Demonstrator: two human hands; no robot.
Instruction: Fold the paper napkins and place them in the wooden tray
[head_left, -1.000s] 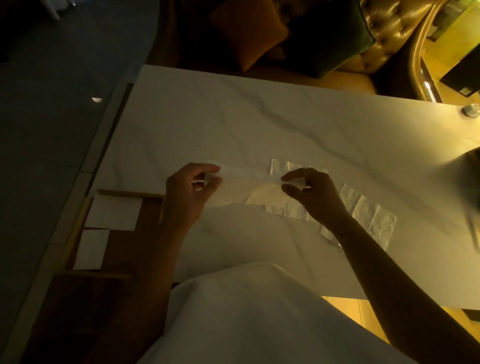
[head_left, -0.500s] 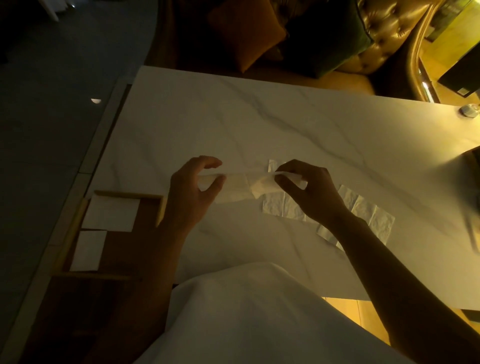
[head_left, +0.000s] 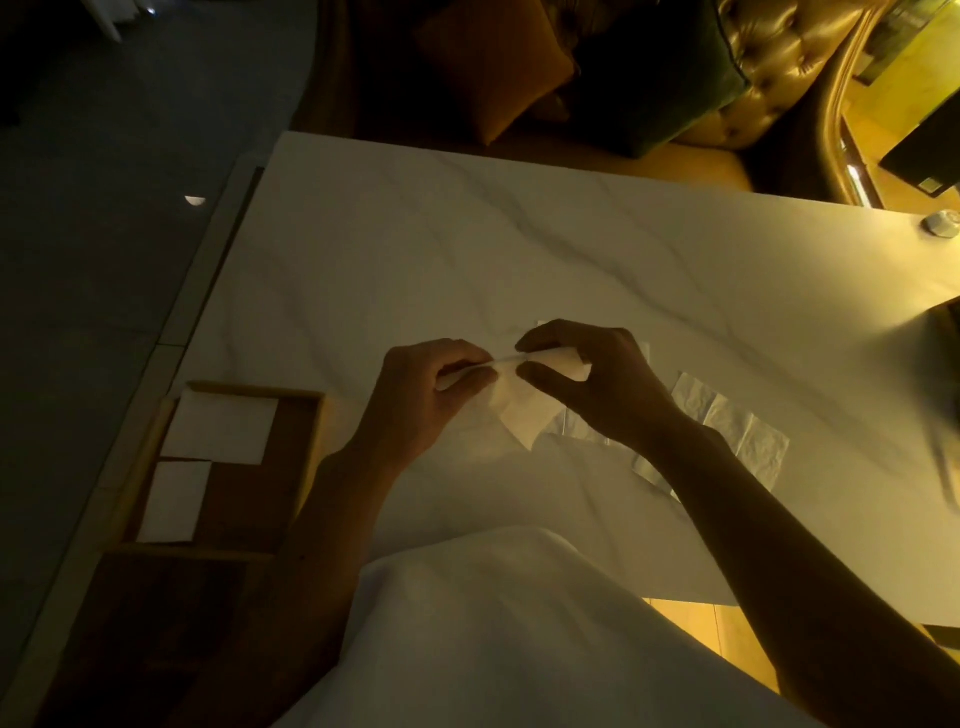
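Over the pale marbled worktop (head_left: 519, 249), both hands held one paper napkin (head_left: 522, 415) between them near the person's edge of the surface. The left hand (head_left: 421, 400) pinched its left end, thumb and fingers (head_left: 460, 349) closed on the paper, and the right hand (head_left: 608, 384) pinched the other end in the same way, its thumb below and its index finger curled over the top. The two grips were close together, so the sheet bunched along its upper edge and a pointed corner hung down towards the worktop; whether that corner touched the surface could not be told in the dim light. Just beyond and to the right of the hands, a row of flat, creased napkins (head_left: 737, 431) lay on the worktop, partly hidden by the right wrist. To the left, beside the worktop's edge, sat the wooden tray (head_left: 249, 493), holding two folded napkins: a larger white rectangle (head_left: 221, 426) at its far end and a smaller one (head_left: 174, 501) just nearer, against the left rim. A white garment (head_left: 493, 639) filled the lower middle of the view. Beyond the worktop stood a tufted golden sofa (head_left: 789, 52) with an orange cushion (head_left: 493, 67) and a dark green cushion (head_left: 649, 78).
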